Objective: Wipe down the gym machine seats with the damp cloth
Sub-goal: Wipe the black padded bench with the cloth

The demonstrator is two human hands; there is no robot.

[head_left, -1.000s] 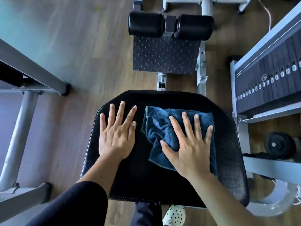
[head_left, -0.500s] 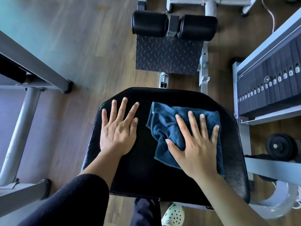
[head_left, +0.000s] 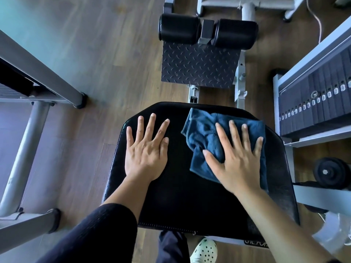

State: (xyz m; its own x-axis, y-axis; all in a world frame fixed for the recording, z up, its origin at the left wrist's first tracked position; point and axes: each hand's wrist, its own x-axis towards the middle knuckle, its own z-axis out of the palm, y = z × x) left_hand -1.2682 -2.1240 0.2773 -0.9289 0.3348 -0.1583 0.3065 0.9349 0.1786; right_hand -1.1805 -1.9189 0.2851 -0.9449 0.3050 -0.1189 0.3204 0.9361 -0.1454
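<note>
Mid-wipe: the right hand (head_left: pixel 237 162), fingers spread flat, presses the cloth (head_left: pixel 205 133) on the seat (head_left: pixel 180 196), far right; the left hand (head_left: pixel 146 152) lies flat, bracing. Next, sweep the near half, seemingly unwiped.

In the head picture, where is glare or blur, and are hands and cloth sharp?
Head view: the left hand and right hand are sharp, as is the blue cloth. Head view: pale light glares on the wooden floor at upper left, and the black seat has a sheen along its right edge. Head view: the lower right corner is blurred.
</note>
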